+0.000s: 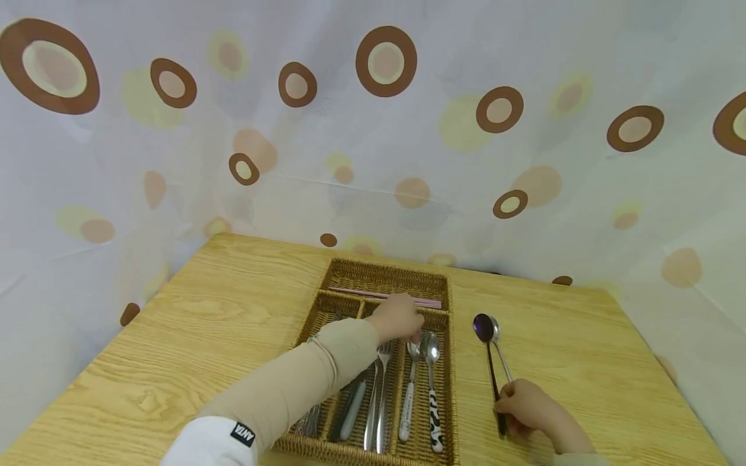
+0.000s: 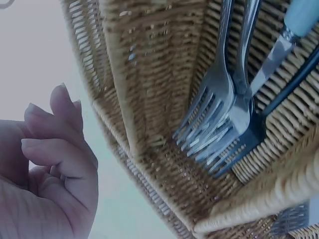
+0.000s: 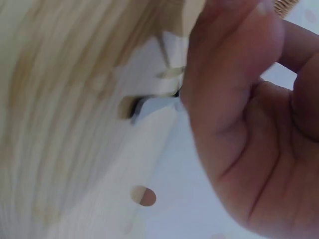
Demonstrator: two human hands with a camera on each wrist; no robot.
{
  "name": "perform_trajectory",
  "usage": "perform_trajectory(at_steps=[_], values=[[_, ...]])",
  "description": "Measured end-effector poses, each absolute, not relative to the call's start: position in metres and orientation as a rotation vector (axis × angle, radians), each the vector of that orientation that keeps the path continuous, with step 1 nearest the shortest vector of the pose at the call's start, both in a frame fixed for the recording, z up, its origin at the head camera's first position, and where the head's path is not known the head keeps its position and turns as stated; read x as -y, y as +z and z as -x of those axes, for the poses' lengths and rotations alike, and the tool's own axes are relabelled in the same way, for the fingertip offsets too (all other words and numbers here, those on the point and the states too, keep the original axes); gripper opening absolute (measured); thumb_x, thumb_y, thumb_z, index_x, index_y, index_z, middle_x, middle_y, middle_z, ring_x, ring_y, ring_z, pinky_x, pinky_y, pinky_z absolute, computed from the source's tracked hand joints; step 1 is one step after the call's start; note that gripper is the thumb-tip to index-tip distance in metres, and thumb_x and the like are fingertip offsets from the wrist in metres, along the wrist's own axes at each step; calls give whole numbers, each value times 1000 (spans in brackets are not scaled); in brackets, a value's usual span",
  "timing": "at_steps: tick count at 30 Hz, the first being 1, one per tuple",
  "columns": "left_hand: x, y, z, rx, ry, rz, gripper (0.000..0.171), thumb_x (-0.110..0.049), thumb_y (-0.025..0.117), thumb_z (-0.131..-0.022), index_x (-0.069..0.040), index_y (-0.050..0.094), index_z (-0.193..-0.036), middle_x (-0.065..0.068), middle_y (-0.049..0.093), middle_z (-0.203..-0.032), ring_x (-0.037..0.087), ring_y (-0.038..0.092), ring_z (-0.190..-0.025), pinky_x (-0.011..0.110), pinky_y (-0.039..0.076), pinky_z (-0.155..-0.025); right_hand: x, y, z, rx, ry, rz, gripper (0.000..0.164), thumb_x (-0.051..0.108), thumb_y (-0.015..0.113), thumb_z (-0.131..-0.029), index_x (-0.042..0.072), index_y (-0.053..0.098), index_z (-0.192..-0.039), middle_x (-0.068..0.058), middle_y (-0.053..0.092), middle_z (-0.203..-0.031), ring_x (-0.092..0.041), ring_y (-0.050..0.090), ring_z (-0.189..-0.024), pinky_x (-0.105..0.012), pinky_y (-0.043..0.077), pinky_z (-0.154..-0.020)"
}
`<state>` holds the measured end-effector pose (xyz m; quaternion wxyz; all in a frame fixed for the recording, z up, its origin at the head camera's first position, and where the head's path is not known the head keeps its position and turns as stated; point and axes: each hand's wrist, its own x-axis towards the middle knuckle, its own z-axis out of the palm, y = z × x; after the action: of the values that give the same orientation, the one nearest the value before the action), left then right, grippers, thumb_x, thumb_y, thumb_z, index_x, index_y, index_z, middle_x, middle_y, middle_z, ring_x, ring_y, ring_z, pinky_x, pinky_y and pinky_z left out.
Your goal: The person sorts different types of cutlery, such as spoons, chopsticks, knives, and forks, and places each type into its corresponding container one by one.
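My left hand (image 1: pixel 398 318) reaches over the wicker tray (image 1: pixel 452 388), above the top of its spoon compartment. Below its fingertips lie a spoon with a white handle (image 1: pixel 407 404) and one with a black-and-white handle (image 1: pixel 434 414). In the left wrist view the fingers (image 2: pixel 67 157) are loosely bent, with nothing visible between them. On the right, my right hand (image 1: pixel 530 408) grips a dark long-handled spoon (image 1: pixel 491 362) by its handle. Beside it is a silver spoon (image 1: pixel 502 357); its handle passes behind the fingers, so I cannot tell whether it is held.
Forks (image 1: pixel 383 382) and knives with grey and dark handles (image 1: pixel 353 411) fill the tray's other compartments. Pink chopsticks (image 1: pixel 428 302) lie across the top one. A whisk-like wire utensil (image 1: pixel 309 422) is partly hidden by the left sleeve. Behind the wooden table (image 1: pixel 233 291) hangs a patterned cloth (image 1: pixel 350 142).
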<state>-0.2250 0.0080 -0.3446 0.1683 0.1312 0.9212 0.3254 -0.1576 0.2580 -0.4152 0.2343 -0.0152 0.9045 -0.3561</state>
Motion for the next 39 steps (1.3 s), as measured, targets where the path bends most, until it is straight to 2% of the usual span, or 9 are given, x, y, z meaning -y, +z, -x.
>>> perform_trajectory(at_steps=[4, 9, 12, 16, 23, 29, 34, 37, 39], values=[[-1, -340, 228, -2625, 985, -362, 40, -15, 44, -97, 1, 71, -72, 19, 70, -74, 31, 62, -62, 23, 38, -56, -258, -409, 159, -2325, -1142, 110, 22, 7, 50, -91, 8, 46, -69, 4, 47, -55, -4, 49, -47, -20, 47, -48], [1, -339, 230, -2588, 1027, -322, 34, -16, 45, -97, 1, 70, -82, 17, 71, -77, 35, 67, -78, 23, 39, -55, -257, -407, 160, -2195, -1263, 143, 21, 9, 46, -94, 9, 47, -73, 5, 48, -57, -3, 50, -49, -18, 44, -49], [2, -338, 231, -2579, 1054, -290, 30, -15, 46, -96, 1, 68, -84, 14, 70, -75, 33, 68, -79, 25, 42, -56, -257, -407, 161, -2156, -1313, 157, 18, 10, 45, -95, 5, 50, -79, 5, 50, -58, -3, 50, -50, -18, 44, -49], [3, -339, 231, -2599, 1042, -276, 30, -15, 47, -95, -3, 65, -74, 10, 69, -70, 30, 69, -78, 26, 45, -58, -256, -404, 162, -2126, -1372, 190, 18, 14, 45, -96, 3, 53, -84, 7, 52, -59, -2, 51, -51, -18, 44, -50], [1, -339, 230, -2595, 1043, -275, 37, -14, 47, -95, -8, 54, -59, 10, 69, -67, 33, 68, -78, 24, 39, -52, -252, -392, 159, -2057, -1482, 268, 19, 17, 45, -97, 5, 54, -86, 9, 55, -62, 1, 52, -53, -16, 48, -53], [-1, -340, 231, -2610, 1020, -279, 36, -17, 47, -96, -8, 60, -63, 10, 70, -69, 33, 68, -79, 24, 41, -55, -244, -384, 155, -2071, -1506, 253, 23, 19, 46, -97, -3, 53, -95, 9, 55, -64, 1, 54, -55, -16, 49, -54], [-1, -340, 232, -2630, 991, -285, 37, -19, 47, -96, -7, 65, -66, 9, 70, -69, 32, 69, -77, 25, 44, -57, -238, -379, 153, -2073, -1526, 259, 21, 18, 45, -98, 0, 54, -92, 9, 55, -65, 1, 53, -55, -17, 50, -54], [-1, -340, 232, -2633, 981, -285, 40, -19, 47, -96, -8, 64, -62, 11, 71, -70, 33, 68, -76, 26, 43, -56, -234, -375, 151, -2072, -1542, 274, 21, 18, 45, -98, 1, 54, -91, 8, 55, -67, 1, 53, -55, -17, 49, -54], [-2, -340, 233, -2637, 970, -286, 43, -21, 47, -96, -9, 61, -58, 11, 70, -69, 31, 66, -68, 25, 42, -56, -230, -373, 149, -2074, -1551, 282, 20, 18, 45, -98, 2, 53, -89, 8, 54, -67, 0, 53, -55, -18, 49, -54]])
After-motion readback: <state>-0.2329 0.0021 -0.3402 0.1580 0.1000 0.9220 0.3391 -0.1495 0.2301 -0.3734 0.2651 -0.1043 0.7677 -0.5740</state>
